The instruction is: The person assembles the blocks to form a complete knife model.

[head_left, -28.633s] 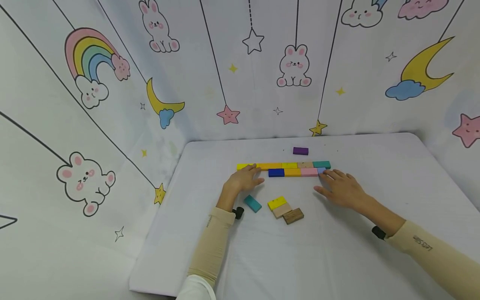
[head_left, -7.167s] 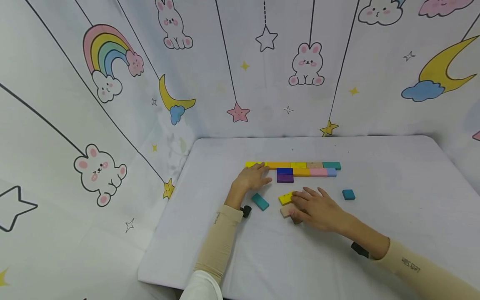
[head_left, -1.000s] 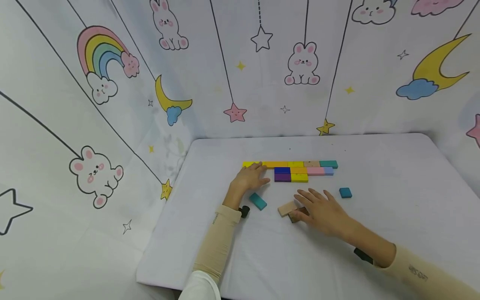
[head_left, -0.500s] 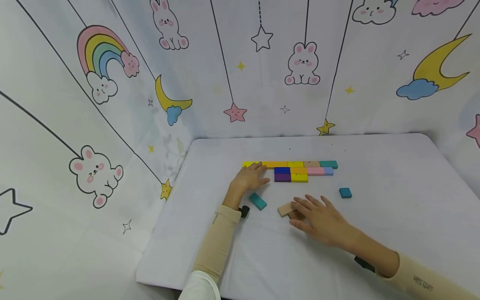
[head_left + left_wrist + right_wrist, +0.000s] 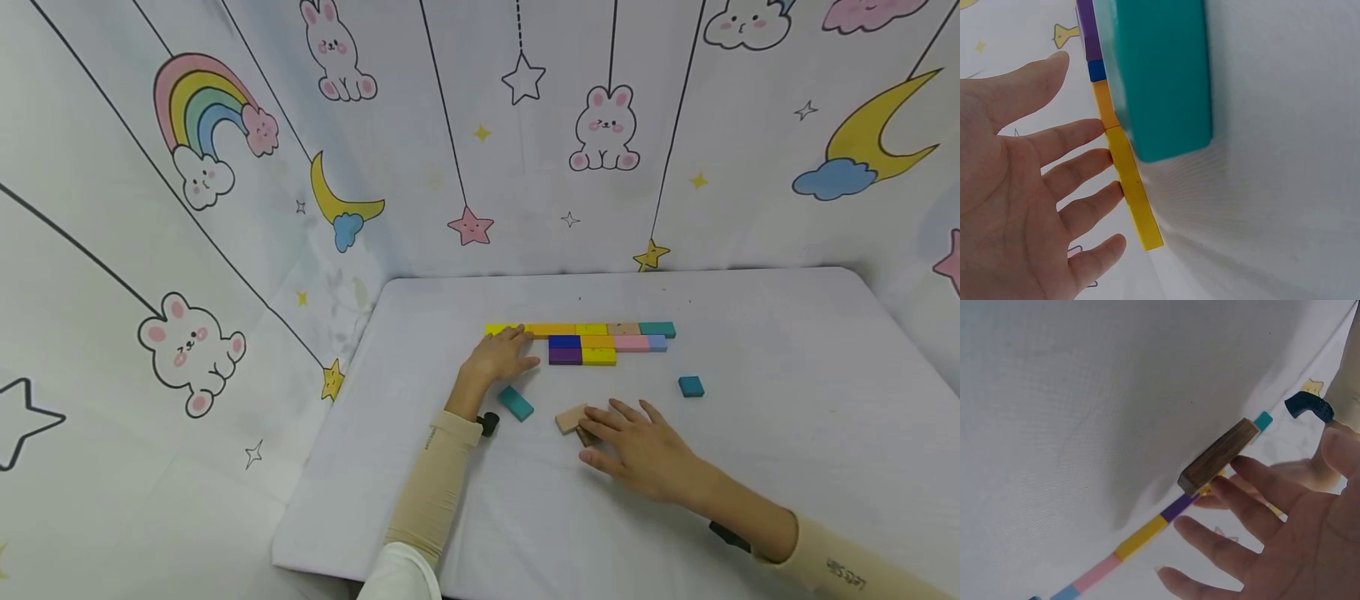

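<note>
My left hand (image 5: 495, 358) rests its fingertips on a yellow block (image 5: 1135, 187) at the left end of the back row. My right hand (image 5: 645, 454) spreads over a dark brown wooden block (image 5: 1219, 456), mostly hidden by the fingers in the head view; fingertips touch it. Beside it lies a pale wooden block (image 5: 572, 418). Behind, blocks lie in rows: an orange block (image 5: 553, 330) and a green block (image 5: 657, 329) at the back, a dark blue block (image 5: 564, 341) and a pink block (image 5: 632, 342) midway, a purple block (image 5: 565, 356) and another yellow block (image 5: 598, 357) in front.
A loose teal block (image 5: 516, 403) lies near my left wrist and looms large in the left wrist view. A small blue block (image 5: 691, 386) lies alone to the right. White cloth covers the table (image 5: 787, 333); printed curtains stand behind and left.
Since the oldest frame, the purple block and a loose yellow block have joined a front row. Over the last second my right hand shifted slightly nearer me at the brown block. My left hand stays put.
</note>
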